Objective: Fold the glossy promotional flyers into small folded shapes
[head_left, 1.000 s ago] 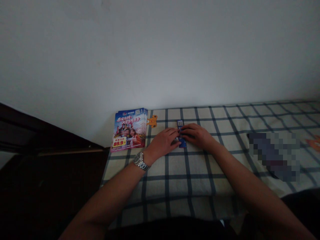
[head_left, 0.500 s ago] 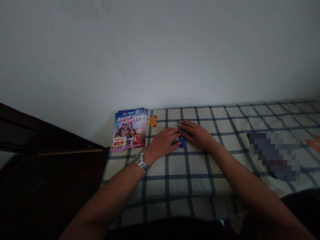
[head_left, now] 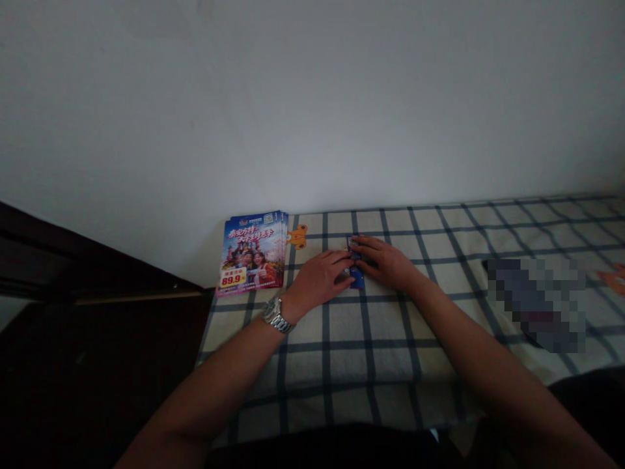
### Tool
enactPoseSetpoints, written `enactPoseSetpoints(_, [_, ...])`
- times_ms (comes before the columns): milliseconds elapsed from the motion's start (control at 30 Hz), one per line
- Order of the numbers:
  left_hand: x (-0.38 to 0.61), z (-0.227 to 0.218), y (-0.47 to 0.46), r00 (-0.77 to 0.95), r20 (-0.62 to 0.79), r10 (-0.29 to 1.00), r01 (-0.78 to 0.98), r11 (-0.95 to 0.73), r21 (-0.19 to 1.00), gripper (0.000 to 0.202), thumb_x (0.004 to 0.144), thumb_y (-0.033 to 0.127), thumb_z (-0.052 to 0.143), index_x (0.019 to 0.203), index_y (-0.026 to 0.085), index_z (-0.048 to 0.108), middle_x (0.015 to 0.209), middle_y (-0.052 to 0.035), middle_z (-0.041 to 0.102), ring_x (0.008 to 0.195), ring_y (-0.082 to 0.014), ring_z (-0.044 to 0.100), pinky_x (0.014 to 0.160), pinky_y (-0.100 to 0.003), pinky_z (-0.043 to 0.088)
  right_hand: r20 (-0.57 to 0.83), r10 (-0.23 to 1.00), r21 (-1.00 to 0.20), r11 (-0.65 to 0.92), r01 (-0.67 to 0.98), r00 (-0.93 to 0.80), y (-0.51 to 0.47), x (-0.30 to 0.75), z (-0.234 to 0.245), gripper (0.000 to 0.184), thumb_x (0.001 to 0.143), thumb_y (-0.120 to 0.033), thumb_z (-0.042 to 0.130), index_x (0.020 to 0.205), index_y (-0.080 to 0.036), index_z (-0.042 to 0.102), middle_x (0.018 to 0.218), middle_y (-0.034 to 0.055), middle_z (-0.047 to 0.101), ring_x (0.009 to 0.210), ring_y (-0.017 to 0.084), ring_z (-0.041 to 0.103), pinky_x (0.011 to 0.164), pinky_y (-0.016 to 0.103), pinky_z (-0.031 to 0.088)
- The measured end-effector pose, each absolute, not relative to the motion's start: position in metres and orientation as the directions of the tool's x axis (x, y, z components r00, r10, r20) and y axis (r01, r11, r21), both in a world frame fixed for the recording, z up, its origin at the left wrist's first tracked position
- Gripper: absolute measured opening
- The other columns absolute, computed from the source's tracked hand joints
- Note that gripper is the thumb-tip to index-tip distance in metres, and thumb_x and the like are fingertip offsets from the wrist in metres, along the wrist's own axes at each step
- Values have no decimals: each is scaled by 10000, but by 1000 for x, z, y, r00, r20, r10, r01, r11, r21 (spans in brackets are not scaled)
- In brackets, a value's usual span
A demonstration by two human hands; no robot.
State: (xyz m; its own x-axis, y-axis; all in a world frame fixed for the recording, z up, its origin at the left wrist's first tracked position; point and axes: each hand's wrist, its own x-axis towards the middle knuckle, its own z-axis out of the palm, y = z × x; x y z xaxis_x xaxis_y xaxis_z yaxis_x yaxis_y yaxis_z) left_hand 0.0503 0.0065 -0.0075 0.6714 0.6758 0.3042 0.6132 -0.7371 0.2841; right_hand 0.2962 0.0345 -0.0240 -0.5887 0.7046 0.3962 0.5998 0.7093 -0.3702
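Observation:
A narrow folded blue flyer (head_left: 357, 279) lies on the checked cloth between my two hands, partly covered by fingers. My left hand (head_left: 319, 277), with a metal watch on its wrist, holds the flyer's left edge between thumb and fingers. From the other side, my right hand (head_left: 385, 264) has its bent fingers on the upper part of the same flyer. To the left of my hands sits a stack of colourful printed flyers (head_left: 254, 254), the top one marked 89.9.
The blue-and-cream checked cloth (head_left: 390, 352) covers the bed-like surface, which meets a pale wall (head_left: 342, 104). A blurred dark object (head_left: 532, 306) lies at the right. Dark furniture (head_left: 73, 260) stands at the left, with a dark gap beside the edge.

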Motion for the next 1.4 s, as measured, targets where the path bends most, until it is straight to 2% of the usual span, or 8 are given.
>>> enactPoseSetpoints(200, [49, -6, 7, 669, 290, 685, 616, -728, 301, 346, 1022, 380, 600, 1327, 228, 663, 1430, -79, 615, 1263, -257, 603, 1074, -454, 549, 373, 711, -363, 703, 612, -596, 36, 297, -23, 407, 1011, -300, 615, 1408, -217, 646, 1523, 131, 589, 1407, 313, 563, 1174, 532, 492])
enactPoseSetpoints(467, [46, -8, 11, 691, 277, 668, 609, -744, 276, 346, 998, 179, 557, 1321, 214, 674, 1424, -72, 614, 1276, -253, 594, 1076, -442, 556, 386, 702, -370, 712, 597, -598, 35, 298, -24, 460, 985, -342, 653, 1429, -223, 621, 1536, 132, 573, 1403, 316, 565, 1165, 540, 498])
enactPoseSetpoints(633, [45, -9, 11, 698, 269, 664, 608, -748, 267, 359, 998, 186, 558, 1339, 221, 663, 1438, -68, 602, 1276, -260, 588, 1063, -453, 562, 382, 712, -385, 703, 598, -589, 33, 296, -21, 462, 971, -337, 666, 1420, -237, 630, 1528, 132, 580, 1405, 326, 563, 1163, 551, 497])
enactPoseSetpoints(867, [45, -7, 10, 697, 262, 668, 611, -744, 270, 388, 986, 176, 562, 1358, 233, 656, 1445, -79, 596, 1287, -257, 587, 1076, -452, 556, 369, 717, -379, 697, 608, -592, 30, 294, -19, 610, 867, -385, 784, 1432, -238, 607, 1540, 144, 559, 1407, 362, 548, 1155, 591, 488])
enactPoseSetpoints(1400, [45, -8, 11, 687, 258, 679, 614, -733, 294, 370, 994, 181, 557, 1344, 216, 671, 1448, -89, 609, 1309, -252, 601, 1093, -445, 556, 374, 714, -352, 699, 622, -591, 28, 292, -20, 581, 889, -413, 756, 1413, -221, 595, 1524, 150, 568, 1408, 349, 544, 1157, 577, 485])
